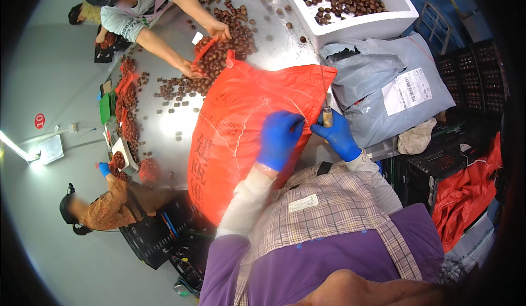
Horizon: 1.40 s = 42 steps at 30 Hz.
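A big, full red woven sack (241, 125) with dark printing leans in front of me on the metal table. My blue-gloved right hand (341, 136) is closed around an awl (327, 116) with a wooden handle; its thin metal shaft points up past the sack's right corner. Close by, my blue-gloved left hand (279, 139) is over the sack's near right edge, fingers curled in; what they pinch, if anything, is hidden. White string (240, 136) runs loosely across the sack's face.
Brown chestnuts (235, 24) lie on the metal table (274, 48), where a co-worker's hands (219, 29) gather some in red netting. A white foam box (361, 24) of chestnuts and a grey plastic parcel (378, 81) stand right. Black crates (466, 81) and red sacks (466, 196) are farther right.
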Each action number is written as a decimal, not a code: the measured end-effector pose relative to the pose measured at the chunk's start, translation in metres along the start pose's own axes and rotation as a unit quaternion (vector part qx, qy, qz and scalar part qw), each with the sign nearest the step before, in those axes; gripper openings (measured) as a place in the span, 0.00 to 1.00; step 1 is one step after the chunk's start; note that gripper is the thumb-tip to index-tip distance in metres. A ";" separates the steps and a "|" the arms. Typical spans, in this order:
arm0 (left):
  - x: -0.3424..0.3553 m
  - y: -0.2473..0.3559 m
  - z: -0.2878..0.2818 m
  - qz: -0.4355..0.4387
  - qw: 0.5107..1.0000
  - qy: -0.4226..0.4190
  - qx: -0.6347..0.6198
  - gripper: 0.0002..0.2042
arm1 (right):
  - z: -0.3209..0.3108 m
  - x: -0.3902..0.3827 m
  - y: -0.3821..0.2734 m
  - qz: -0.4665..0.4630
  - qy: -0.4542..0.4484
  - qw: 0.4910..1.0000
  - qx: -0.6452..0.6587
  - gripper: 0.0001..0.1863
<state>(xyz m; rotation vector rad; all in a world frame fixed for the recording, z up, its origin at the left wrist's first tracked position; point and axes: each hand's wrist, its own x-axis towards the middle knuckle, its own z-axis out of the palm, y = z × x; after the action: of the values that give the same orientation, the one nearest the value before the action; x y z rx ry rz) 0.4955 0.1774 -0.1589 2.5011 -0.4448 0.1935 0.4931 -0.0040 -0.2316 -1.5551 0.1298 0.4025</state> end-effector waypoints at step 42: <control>0.000 -0.017 -0.024 -0.236 0.928 0.158 -0.239 0.03 | 0.011 0.002 0.002 -0.004 0.085 0.989 0.118 0.12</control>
<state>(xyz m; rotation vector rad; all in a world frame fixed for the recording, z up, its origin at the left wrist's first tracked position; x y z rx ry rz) 0.5003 0.2043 -0.1476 1.9714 0.2269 0.2548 0.4928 0.0071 -0.2338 -1.3529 0.2944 0.2380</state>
